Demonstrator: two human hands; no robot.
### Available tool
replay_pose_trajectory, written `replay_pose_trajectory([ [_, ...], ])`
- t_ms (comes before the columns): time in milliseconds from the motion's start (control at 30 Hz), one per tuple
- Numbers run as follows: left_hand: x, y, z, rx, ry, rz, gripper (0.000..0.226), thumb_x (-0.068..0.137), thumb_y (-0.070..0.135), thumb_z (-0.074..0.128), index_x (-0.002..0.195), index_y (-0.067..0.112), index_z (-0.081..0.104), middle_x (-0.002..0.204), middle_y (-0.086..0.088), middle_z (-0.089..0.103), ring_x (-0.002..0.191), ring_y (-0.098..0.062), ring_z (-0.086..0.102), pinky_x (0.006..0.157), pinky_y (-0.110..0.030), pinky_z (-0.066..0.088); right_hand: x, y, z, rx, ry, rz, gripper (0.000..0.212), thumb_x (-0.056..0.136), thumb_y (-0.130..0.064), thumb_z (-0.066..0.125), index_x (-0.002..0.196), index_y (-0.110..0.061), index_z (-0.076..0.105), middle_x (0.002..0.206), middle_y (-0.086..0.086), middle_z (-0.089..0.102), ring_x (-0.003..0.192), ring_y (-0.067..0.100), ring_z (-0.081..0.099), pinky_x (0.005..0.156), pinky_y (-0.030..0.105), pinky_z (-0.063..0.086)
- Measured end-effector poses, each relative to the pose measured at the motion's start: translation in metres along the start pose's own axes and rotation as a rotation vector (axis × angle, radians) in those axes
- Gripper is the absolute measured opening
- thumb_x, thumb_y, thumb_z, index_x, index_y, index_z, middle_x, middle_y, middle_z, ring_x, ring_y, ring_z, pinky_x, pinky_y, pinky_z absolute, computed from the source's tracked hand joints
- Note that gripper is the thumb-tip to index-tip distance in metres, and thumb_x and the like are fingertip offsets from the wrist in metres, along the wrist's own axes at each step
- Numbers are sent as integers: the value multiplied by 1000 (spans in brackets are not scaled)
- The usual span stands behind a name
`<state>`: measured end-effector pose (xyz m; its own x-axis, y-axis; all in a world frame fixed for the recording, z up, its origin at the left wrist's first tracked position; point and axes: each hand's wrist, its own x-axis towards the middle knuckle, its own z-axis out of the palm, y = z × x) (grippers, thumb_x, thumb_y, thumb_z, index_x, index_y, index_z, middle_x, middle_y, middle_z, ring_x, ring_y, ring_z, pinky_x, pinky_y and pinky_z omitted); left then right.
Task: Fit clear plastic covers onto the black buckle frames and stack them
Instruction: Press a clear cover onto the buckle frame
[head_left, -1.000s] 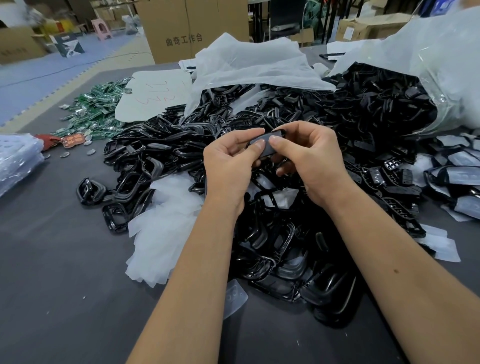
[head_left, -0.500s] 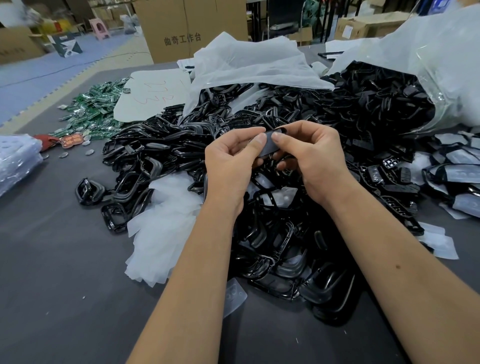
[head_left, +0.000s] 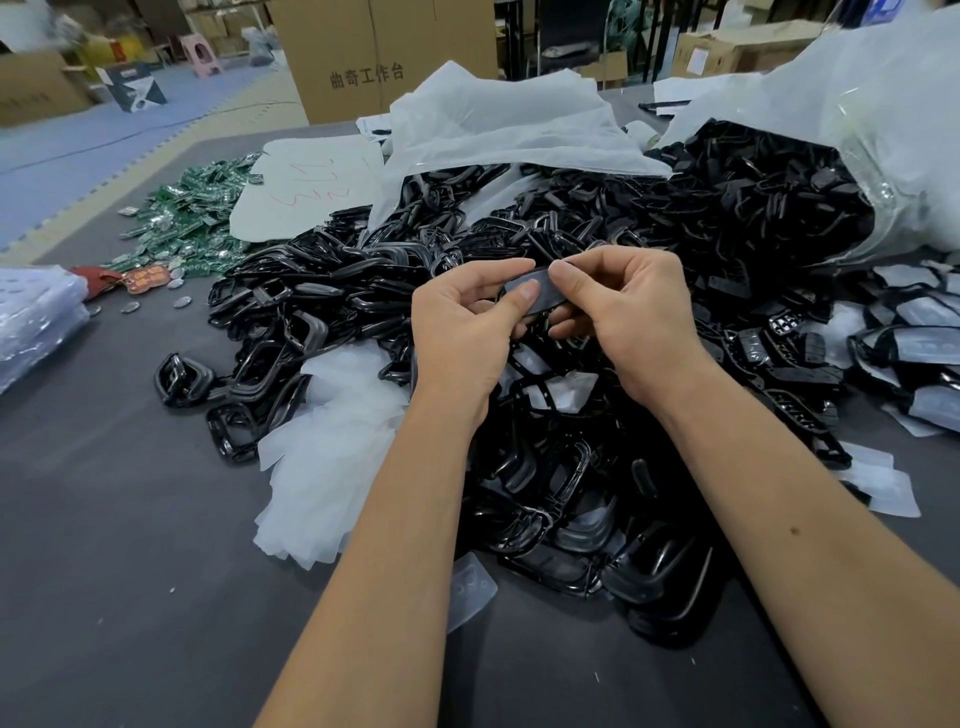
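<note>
Just above the centre of the frame, over the black heap, I have both hands on one piece: my left hand (head_left: 462, 332) pinches the black buckle frame (head_left: 540, 293) between thumb and forefinger, and my right hand (head_left: 628, 312) pinches its other end, with a clear plastic cover (head_left: 535, 288) seemingly lying across the face; how far it is seated I cannot tell. Each grip is pressed together on the part, not spread. The main risk, as I judge it, is a crooked fit: uneven thumb pressure could seat one edge of the cover while the other springs up. A slip would be costly too, since a dropped frame would vanish into the pile of buckle frames (head_left: 545, 467) directly beneath. The loose clear covers (head_left: 332, 467) at lower left are thin and could cling together, so I might fit two at once. The covered frames (head_left: 914, 348) lie at the right edge of the table (head_left: 104, 571), a reach across the heap that could snag.
</note>
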<state>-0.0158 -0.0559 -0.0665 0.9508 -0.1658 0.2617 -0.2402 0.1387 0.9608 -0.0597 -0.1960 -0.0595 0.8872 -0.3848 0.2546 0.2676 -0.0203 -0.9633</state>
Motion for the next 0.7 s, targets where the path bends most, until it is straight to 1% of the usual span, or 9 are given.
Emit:
replay_pose_trajectory([
  [133, 0, -1, 0, 16, 7, -11, 17, 86, -1, 78, 98, 11, 80, 82, -7, 78, 64, -17, 68, 57, -20, 52, 1, 1, -3, -49, -38, -8, 12, 99, -9, 70, 92, -2, 76, 69, 8, 74, 56, 19, 70, 54, 28, 59],
  [233, 1, 0, 0, -2, 31, -36, 17, 87, -2, 78, 99, 8, 80, 81, -9, 78, 62, -16, 67, 56, -18, 51, 2, 3, -2, -100, -37, 21, 33, 108, -19, 58, 94, 6, 73, 77, 26, 72, 53, 23, 67, 49, 32, 58],
  [267, 1, -1, 0, -19, 42, -47, 16, 87, -3, 77, 99, 8, 80, 80, -9, 77, 61, -15, 66, 56, -18, 51, 2, 3, -2, -104, -20, 33, 38, 110, -22, 53, 95, 7, 72, 78, 28, 71, 51, 24, 66, 47, 32, 57],
  [367, 2, -1, 0, -47, 58, -69, 16, 87, -4, 77, 97, 8, 80, 78, -10, 77, 59, -13, 66, 55, -17, 50, 3, 2, -2, -111, 12, 33, 37, 112, -25, 45, 100, -1, 71, 69, 16, 69, 49, 24, 63, 42, 30, 52],
  [467, 1, -1, 1, -41, 49, -68, 16, 86, -4, 78, 97, 8, 80, 79, -10, 77, 60, -14, 67, 54, -17, 50, 3, 4, -4, -178, 7, -25, 33, 110, -26, 52, 97, -5, 73, 67, 14, 69, 46, 23, 61, 39, 28, 48],
  [600, -1, -1, 0, -39, 22, -62, 17, 87, -3, 77, 100, 8, 80, 81, -11, 78, 63, -14, 68, 56, -17, 50, 0, 5, -2, -299, 9, -107, 12, 98, -21, 72, 91, -12, 76, 65, 8, 72, 44, 17, 61, 38, 25, 44],
  [700, -1, 0, -1, -47, 7, -62, 16, 88, -3, 76, 100, 8, 80, 83, -11, 79, 63, -11, 67, 56, -17, 51, 0, 4, -2, -248, 16, -77, 10, 96, -17, 74, 87, -13, 75, 64, 7, 72, 43, 15, 59, 37, 23, 41],
])
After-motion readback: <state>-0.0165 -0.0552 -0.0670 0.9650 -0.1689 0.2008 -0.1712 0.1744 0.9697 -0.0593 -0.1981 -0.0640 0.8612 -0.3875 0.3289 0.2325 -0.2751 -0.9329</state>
